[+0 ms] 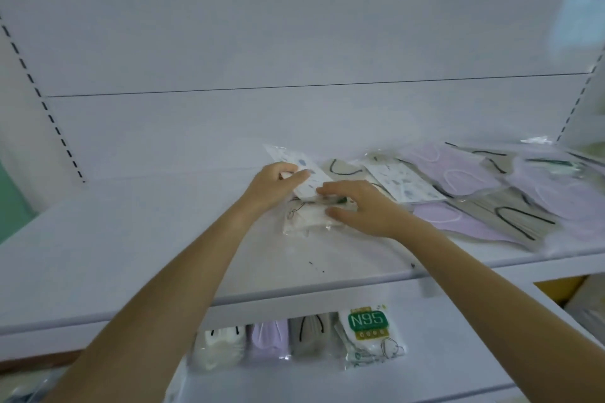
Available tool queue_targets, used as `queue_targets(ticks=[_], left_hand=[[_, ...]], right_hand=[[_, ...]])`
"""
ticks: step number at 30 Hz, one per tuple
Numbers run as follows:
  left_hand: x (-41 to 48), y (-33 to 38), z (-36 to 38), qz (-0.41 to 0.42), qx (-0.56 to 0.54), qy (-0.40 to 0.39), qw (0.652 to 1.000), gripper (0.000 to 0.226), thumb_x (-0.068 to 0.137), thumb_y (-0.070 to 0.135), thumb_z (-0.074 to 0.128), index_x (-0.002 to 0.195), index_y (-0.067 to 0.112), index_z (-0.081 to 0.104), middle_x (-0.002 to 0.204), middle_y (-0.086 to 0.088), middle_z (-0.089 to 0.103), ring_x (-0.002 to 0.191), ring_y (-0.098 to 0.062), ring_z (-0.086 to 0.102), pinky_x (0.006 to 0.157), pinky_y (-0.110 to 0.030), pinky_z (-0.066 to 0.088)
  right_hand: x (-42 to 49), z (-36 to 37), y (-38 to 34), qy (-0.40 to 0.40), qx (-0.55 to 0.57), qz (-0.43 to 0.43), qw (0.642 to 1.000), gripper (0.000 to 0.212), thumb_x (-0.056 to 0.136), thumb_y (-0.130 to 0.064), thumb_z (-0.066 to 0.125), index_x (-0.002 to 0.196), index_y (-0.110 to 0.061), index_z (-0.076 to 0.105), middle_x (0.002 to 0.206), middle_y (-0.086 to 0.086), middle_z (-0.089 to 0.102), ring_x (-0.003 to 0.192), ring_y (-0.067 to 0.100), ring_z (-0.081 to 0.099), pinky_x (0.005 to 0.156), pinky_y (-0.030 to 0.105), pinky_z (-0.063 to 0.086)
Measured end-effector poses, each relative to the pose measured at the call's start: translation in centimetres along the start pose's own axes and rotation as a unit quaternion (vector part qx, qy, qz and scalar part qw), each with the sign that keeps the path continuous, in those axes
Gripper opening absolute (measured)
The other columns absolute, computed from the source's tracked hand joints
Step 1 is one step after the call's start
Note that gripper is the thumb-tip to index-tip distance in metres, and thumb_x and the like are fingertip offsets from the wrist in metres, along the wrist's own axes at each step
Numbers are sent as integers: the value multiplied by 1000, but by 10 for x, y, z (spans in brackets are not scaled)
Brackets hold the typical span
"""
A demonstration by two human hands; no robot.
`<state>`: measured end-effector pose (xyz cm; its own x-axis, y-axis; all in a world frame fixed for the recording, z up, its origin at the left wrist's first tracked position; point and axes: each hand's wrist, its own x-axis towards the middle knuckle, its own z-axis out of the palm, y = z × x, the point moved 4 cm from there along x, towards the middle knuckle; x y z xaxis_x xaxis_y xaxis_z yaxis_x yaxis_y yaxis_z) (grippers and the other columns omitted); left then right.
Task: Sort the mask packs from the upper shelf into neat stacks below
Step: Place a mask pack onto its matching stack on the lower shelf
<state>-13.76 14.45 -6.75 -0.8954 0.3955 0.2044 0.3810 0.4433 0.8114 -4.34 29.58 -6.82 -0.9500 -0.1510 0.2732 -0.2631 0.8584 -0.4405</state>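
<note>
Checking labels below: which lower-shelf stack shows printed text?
The rightmost stack, with the green N95 label; the white stack, lilac stack and grey stack show none.

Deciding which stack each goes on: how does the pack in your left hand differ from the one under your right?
The patterned pack is flat, with small blue-grey prints; the white pack looks puffier, with green print and a line drawing. The left hand grips the patterned pack; the right hand rests on the white pack, which lies on the shelf. Both are clear-wrapped.
</note>
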Motion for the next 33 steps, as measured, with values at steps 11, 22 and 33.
queue_targets(ticks=[11,22,33], left_hand=[[22,17,6,-2,9,101,995,47,87,-2,48,130,15,51,137,-3,47,115,-30,53,80,-19,42],[25,14,27,-70,-153,38,985,37,92,49,48,104,18,65,107,-2,66,99,-22,62,88,-35,47],[10,-13,-52,-71,-141,374,914,68,85,-10,41,146,17,28,149,2,32,136,-13,31,110,-22,26]], right_hand=[[-14,-40,88,55,-38,283,957,33,89,-29,50,118,-14,59,116,8,61,101,26,56,77,29,40],[32,-43,30,129,194,119,965,23,94,-24,48,96,-8,64,87,4,66,74,14,60,68,24,45],[49,4,40,-137,-125,196,963,58,94,-52,30,135,-12,40,147,13,31,132,37,29,107,50,21]])
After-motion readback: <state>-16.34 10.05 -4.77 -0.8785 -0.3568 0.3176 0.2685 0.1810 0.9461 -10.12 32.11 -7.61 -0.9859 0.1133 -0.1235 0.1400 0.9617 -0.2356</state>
